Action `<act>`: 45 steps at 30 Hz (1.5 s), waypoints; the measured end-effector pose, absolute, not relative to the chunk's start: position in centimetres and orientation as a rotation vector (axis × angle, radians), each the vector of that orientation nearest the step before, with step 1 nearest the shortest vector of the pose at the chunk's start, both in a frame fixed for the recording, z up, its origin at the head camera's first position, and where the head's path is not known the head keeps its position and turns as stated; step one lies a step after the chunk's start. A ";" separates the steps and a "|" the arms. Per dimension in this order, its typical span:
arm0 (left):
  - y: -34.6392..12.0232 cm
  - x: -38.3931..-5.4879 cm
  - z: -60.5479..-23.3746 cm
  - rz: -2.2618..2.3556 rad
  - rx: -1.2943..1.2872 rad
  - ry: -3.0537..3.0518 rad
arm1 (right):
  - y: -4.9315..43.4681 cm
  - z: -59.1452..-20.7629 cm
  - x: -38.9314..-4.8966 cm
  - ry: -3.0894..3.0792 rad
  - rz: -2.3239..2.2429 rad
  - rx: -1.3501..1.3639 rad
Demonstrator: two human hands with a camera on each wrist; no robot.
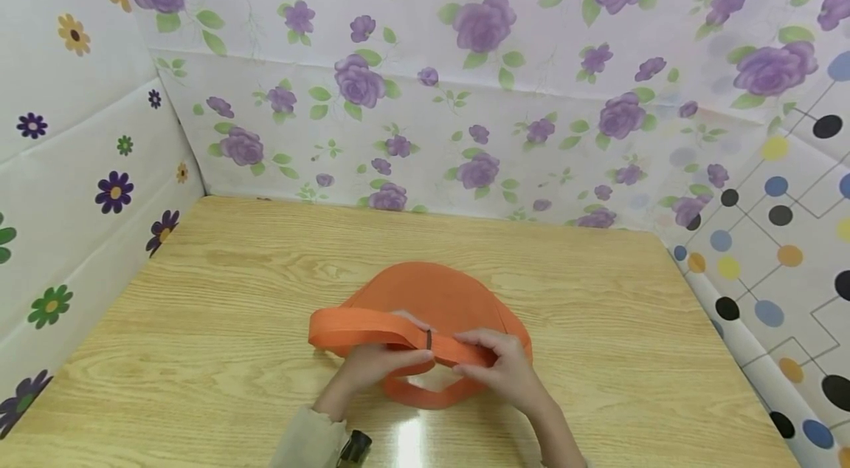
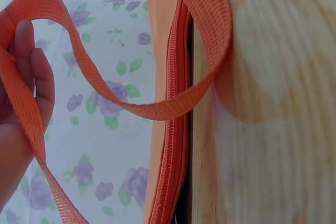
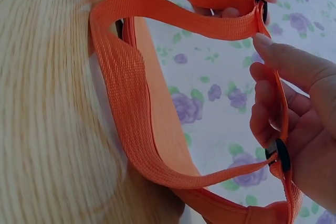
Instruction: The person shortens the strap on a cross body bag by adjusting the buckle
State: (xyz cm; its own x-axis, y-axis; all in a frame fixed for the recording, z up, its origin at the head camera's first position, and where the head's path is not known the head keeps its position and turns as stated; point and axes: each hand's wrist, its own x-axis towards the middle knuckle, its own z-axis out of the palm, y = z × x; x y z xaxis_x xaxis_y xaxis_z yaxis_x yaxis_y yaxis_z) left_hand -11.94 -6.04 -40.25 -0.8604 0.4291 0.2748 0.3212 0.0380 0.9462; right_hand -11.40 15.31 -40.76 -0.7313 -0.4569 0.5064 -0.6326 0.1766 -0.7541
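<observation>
An orange bag [image 1: 425, 291] with a curved top lies on the table, its webbing strap [image 1: 361, 324] looped up in front of it. My left hand [image 1: 372, 367] grips the strap beside a black slider buckle [image 1: 429, 339], its thumb in front and its fingers partly hidden behind the webbing. To the right of that buckle, my right hand [image 1: 508, 372] pinches the strap between thumb and fingers. A second black slider [image 3: 281, 156] sits against the right palm in the right wrist view. Along the bag's edge runs an orange zipper [image 2: 170, 129], seen in the left wrist view.
The wood-grain table [image 1: 232, 269] spreads out around the bag. Behind it hangs a white sheet with purple roses [image 1: 358, 80]. Patterned sheets also cover the left side [image 1: 73, 180] and the right side [image 1: 757, 232].
</observation>
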 end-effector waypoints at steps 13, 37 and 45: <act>-5.8 -12.0 -40.2 1.964 0.772 2.186 | 14.7 -41.3 -11.9 -2.087 1.666 1.188; -5.4 -12.2 -40.9 2.080 0.914 2.054 | 14.5 -43.1 -12.4 -2.041 2.025 1.074; -5.3 -12.1 -40.9 2.083 0.869 2.027 | 14.6 -42.9 -12.2 -2.089 2.081 1.003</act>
